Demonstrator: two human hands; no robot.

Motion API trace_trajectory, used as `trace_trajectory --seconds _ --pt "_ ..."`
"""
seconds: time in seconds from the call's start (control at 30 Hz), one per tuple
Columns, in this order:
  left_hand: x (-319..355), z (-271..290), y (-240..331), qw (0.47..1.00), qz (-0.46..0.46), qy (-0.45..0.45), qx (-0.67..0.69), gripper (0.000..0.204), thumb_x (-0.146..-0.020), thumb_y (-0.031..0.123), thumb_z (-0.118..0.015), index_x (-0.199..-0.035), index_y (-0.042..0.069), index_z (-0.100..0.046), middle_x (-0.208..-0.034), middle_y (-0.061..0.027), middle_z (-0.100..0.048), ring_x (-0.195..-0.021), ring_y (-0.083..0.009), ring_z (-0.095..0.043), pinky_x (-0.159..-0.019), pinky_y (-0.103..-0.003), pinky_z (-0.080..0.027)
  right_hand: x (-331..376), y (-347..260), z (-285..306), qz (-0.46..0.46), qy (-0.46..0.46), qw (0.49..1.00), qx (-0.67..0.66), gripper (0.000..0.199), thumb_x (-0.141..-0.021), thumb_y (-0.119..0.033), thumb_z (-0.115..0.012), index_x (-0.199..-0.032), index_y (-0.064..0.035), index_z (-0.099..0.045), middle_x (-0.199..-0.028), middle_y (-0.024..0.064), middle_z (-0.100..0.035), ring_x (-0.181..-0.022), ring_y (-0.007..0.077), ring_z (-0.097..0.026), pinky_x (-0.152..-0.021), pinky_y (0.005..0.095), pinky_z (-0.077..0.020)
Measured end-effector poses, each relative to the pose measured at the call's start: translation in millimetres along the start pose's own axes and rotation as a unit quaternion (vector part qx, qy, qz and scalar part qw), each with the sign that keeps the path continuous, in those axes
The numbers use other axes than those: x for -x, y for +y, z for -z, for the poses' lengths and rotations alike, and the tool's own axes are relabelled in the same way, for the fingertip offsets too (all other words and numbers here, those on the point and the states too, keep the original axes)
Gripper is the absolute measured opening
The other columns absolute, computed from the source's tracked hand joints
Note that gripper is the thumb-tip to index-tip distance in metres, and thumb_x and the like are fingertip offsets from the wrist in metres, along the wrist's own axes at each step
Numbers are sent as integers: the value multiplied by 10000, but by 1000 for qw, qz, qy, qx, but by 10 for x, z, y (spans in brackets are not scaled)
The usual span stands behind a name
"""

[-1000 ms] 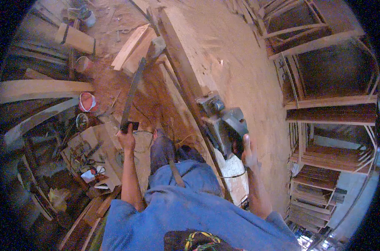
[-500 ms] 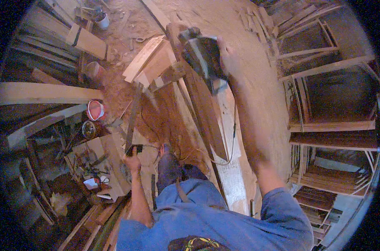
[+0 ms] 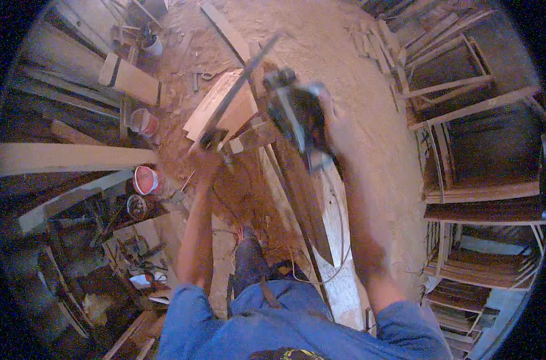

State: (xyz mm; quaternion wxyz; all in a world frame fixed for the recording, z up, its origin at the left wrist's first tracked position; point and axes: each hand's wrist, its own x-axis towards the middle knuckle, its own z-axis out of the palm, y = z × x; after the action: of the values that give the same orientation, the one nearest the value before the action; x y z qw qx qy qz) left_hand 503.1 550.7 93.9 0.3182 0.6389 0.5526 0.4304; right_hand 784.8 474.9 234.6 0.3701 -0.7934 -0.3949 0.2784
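Observation:
A dark electric hand planer (image 3: 294, 111) with a looping cord (image 3: 349, 231) is in my right hand (image 3: 331, 111), which is blurred by motion but closed on its side. It is over the far end of a long dark beam (image 3: 297, 198); whether it touches the wood I cannot tell. My left hand (image 3: 205, 157) grips the dark handle of what looks like a long-bladed try square (image 3: 243, 75), its blade slanting away up to the right. Under that blade lie pale boards (image 3: 234, 99). A pale, whitish plank (image 3: 339, 225) runs beside the beam toward my body.
Sawdust covers the floor (image 3: 381, 150). A short wood block (image 3: 255, 135) lies crosswise by the beam. To the left are red-and-white buckets (image 3: 145, 180), a thick plank (image 3: 75, 159) and a cluttered bench (image 3: 165, 231). Wooden frames (image 3: 477, 195) line the right side.
My left hand has moved forward and up with the square, whose blade now points away to the right over the pale boards. The planer has shifted slightly nearer, and its cord loop has swung.

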Motion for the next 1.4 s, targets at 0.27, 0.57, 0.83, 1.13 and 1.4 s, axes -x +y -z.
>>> trace_trajectory --seconds 0.27,0.57,0.83,1.13,1.4 --pt "-793 -1160 698 978 -119 -163 -60 210 -859 159 -696 -1025 33 -724 -917 -220 -701 -883 -400 -682 -762 -452 -530 2475 652 757 -127 6 987 97 557 -1048 -499 -381 -1196 -18 -621 -1028 127 -678 -911 270 -635 -819 390 -499" --pt "-965 -1264 637 967 -99 -225 -62 175 -878 153 -670 -1006 44 -721 -942 -225 -698 -905 -411 -673 -771 -478 -530 2724 355 839 -151 2 988 42 586 -1053 -496 -378 -1246 12 -598 -1029 141 -694 -922 281 -649 -810 408 -502" --pt "-905 -1199 737 963 -122 -234 -52 175 -892 132 -655 -1013 21 -716 -910 -246 -687 -876 -423 -672 -756 -476 -528 2139 249 709 -164 -35 984 -65 533 -1058 -493 -388 -1106 -10 -609 -888 95 -641 -809 222 -590 -731 377 -482" --pt "-910 -1161 374 970 -86 -224 -49 273 -875 237 -672 -1035 21 -713 -951 -228 -708 -901 -413 -681 -785 -477 -534 1300 184 312 -64 16 995 -74 546 -1044 -525 -414 -953 -36 -640 -723 37 -599 -617 139 -541 -570 299 -423" --pt "-131 134 -301 990 81 -44 -109 429 -877 370 -740 -1075 -8 -697 -1002 -174 -736 -897 -327 -710 -813 -444 -543 -630 -446 -130 85 78 993 38 721 -1006 -623 -357 -1051 18 -684 -914 209 -664 -872 344 -636 -784 431 -494"
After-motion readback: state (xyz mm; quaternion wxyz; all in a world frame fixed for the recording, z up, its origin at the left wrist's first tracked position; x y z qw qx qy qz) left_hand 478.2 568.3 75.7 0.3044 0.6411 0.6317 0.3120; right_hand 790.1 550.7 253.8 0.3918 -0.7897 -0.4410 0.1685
